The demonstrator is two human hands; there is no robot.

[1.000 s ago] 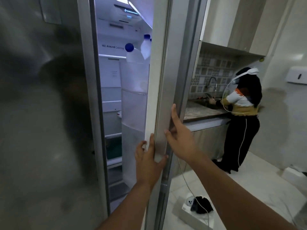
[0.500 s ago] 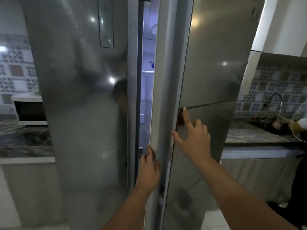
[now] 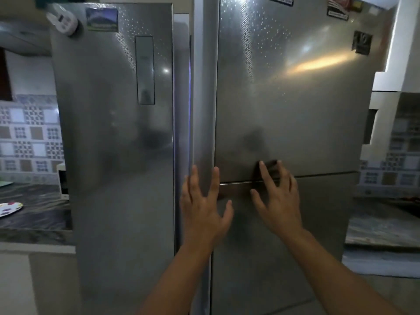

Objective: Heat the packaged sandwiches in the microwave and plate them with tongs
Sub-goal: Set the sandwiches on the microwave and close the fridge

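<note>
Tiled kitchen, steel fridge (image 3: 284, 110) filling the view. Right door now swung almost shut from wide open a second ago, only a lit sliver left at the seam. Left hand (image 3: 204, 208) and right hand (image 3: 277, 196) flat on it, fingers spread, holding nothing. Sandwiches nowhere visible; fridge contents hidden. Plate (image 3: 10, 208) on the left counter.

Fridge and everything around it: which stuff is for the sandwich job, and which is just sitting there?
For the job:
right fridge door, both hands pressed flat on it, left hand, right hand
microwave
plate

Just lying about:
white magnet
picture magnet
door stickers
</note>
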